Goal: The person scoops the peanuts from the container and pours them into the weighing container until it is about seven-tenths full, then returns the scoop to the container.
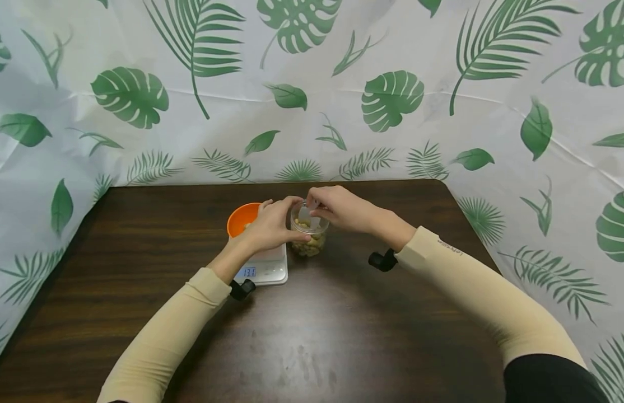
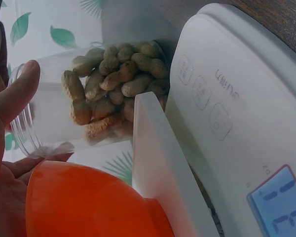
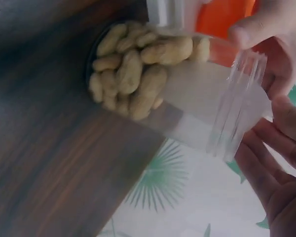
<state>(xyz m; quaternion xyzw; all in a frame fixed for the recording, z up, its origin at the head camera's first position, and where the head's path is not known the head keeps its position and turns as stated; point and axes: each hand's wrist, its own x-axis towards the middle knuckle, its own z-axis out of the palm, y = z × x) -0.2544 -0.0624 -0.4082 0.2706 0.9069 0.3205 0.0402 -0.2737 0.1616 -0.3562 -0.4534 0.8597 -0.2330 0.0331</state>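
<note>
A clear jar [image 3: 197,131], partly filled with unshelled peanuts [image 3: 130,71], stands upright and uncovered on the table. My left hand [image 1: 269,226] holds it near the rim, thumb on the near side and fingers at the far side. Over the jar's mouth, my right hand [image 1: 349,210] pinches a thin translucent white plastic piece [image 3: 256,102] that reaches inside; its full shape is hard to make out. Left of the jar, an orange bowl [image 1: 238,218] sits on a white kitchen scale [image 1: 274,271], partly behind my left hand. Something pale shows inside the bowl.
The scale's lit display [image 1: 248,272] reads 13.1 in the head view. All of it stands on a dark wooden table [image 1: 302,336], toward its far edge. A white cloth with green leaves [image 1: 332,84] hangs right behind that edge.
</note>
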